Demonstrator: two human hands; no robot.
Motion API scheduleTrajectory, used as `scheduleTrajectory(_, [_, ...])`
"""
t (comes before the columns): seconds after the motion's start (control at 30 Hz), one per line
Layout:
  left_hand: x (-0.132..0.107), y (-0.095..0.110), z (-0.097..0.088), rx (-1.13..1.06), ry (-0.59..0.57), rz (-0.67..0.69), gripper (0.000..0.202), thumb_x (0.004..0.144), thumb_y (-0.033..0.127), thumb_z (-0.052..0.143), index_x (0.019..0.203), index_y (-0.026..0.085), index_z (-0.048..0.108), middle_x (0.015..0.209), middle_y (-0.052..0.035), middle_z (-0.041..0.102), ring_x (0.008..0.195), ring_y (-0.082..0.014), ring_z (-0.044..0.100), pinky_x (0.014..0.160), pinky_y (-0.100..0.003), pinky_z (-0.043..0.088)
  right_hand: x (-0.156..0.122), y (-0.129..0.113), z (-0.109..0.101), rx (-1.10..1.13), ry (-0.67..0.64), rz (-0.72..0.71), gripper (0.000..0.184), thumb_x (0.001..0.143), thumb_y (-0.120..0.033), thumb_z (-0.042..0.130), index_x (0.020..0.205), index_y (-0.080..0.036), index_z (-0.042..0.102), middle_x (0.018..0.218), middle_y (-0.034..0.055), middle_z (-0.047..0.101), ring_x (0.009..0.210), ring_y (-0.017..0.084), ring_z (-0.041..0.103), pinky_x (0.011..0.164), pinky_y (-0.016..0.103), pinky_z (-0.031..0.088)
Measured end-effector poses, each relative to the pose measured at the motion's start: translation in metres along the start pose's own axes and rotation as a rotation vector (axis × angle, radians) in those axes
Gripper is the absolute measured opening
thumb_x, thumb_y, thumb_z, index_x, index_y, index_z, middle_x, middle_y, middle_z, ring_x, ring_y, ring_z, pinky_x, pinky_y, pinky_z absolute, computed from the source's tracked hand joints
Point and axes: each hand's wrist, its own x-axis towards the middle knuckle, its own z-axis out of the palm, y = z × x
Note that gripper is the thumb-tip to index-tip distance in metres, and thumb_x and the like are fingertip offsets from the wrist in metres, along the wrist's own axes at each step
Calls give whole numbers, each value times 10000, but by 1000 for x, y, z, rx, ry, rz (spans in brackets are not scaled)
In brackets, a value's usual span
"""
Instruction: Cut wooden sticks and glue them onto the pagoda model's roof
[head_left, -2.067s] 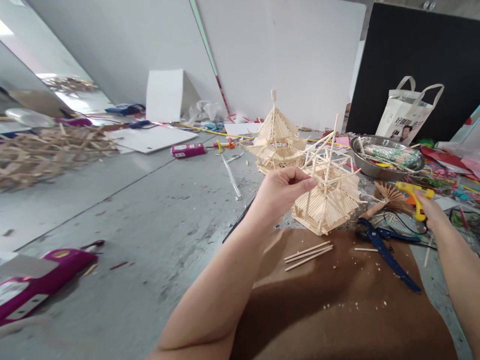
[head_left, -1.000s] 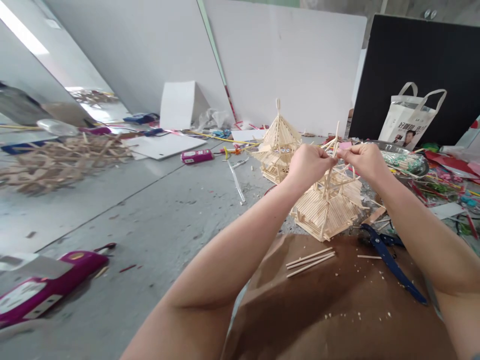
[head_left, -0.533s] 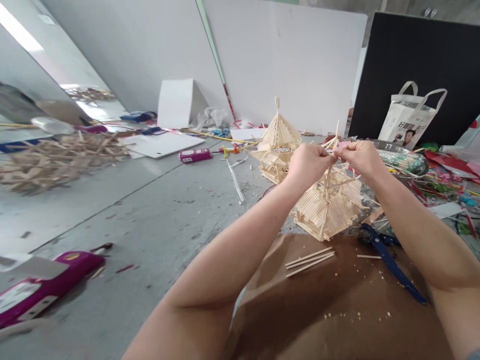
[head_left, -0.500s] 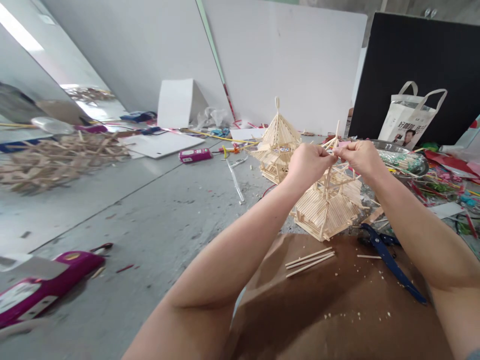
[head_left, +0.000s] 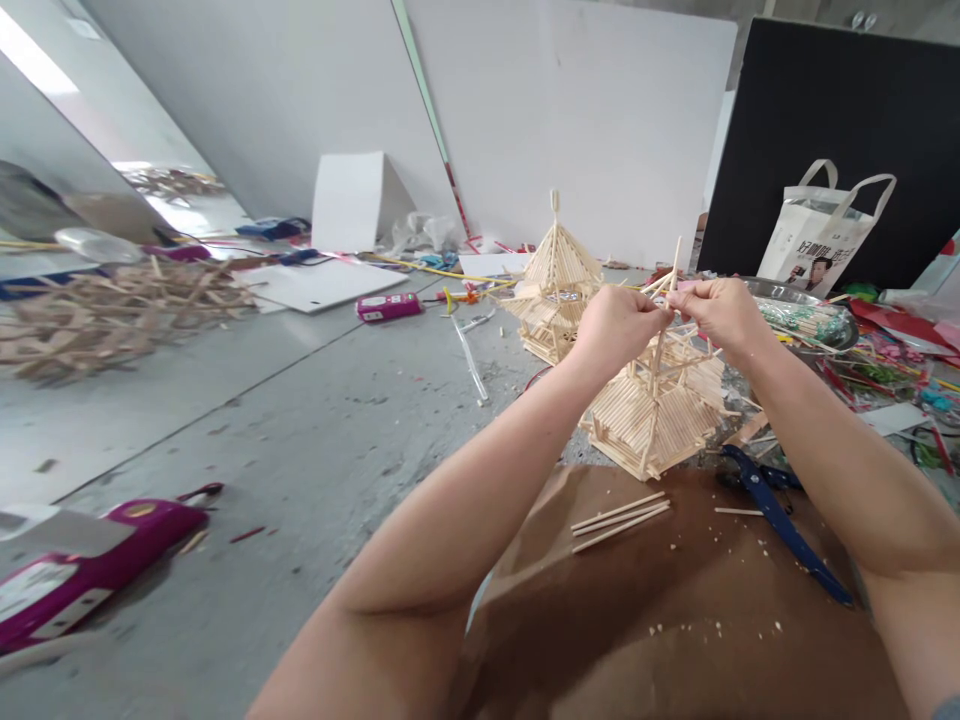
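Both hands meet above a pavilion model (head_left: 652, 425) built of thin pale wooden sticks, where roof sticks lean together to a peak. My left hand (head_left: 616, 325) is closed in a pinch on a wooden stick at that peak. From the other side my right hand (head_left: 721, 312) pinches there too, its fingertips almost touching the left ones; they partly hide the joint. A thin upright stick (head_left: 677, 262) pokes up behind the fingers. Three loose sticks (head_left: 621, 524) lie on brown board (head_left: 600, 630) in front of the model, and a blue-handled cutter (head_left: 791, 530) rests to the right.
Another stick pavilion (head_left: 556, 275) with a pointed roof stands behind my left hand. Purple power strips (head_left: 390, 307) lie on the grey floor. At right are a metal bowl (head_left: 814, 325) of packed sticks, coloured scraps and a white tote bag (head_left: 821, 235). A stick pile (head_left: 120, 315) spreads far left.
Both hands keep pinching at the peak, with only a slight shift of the right fingers. The view has moved a little; the other things lie as before.
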Motion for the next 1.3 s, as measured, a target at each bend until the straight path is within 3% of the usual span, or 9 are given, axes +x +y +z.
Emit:
scheduleTrajectory(0.3, [-1,1,1,-15,10,6,326,642,311,564,401,157,407,422,45,221,435,-55,209,472,-267,161,-1,-2,0,-16,-6,-13,345,651,-453,595,514,-137,567,543,-16,505,440,41,316,505,247,302])
scheduleTrajectory(0.43, [1,0,1,-17,11,3,330,632,306,577,393,157,404,423,46,208,435,-52,198,474,-269,159,-1,0,-5,-123,47,-31,321,699,-425,552,588,-134,629,559,8,553,465,73,403,501,253,315])
scheduleTrajectory(0.57, [1,0,1,-9,19,9,288,614,283,576,403,154,428,423,46,230,427,-50,215,466,-261,171,2,8,-6,-177,114,-83,266,725,-343,526,786,-130,675,719,47,649,657,137,554,630,274,396])
scheduleTrajectory(0.67, [1,1,1,0,20,15,273,615,281,567,412,153,439,427,44,237,433,-54,233,466,-259,184,4,13,-4,-171,48,-74,270,710,-292,538,874,-123,670,827,67,669,761,161,582,718,298,415])
scheduleTrajectory(0.8, [0,1,1,7,20,2,271,624,293,559,420,153,448,426,43,245,433,-57,238,467,-262,189,7,15,2,-45,-18,-61,277,695,-274,555,879,-105,675,850,80,675,769,161,596,718,291,437])
scheduleTrajectory(1.3, [-1,2,3,47,58,17,267,623,306,550,422,149,469,409,44,265,412,-55,254,450,-251,202,12,24,7,13,39,-68,246,676,-272,567,822,-117,691,805,55,676,735,155,598,715,302,445])
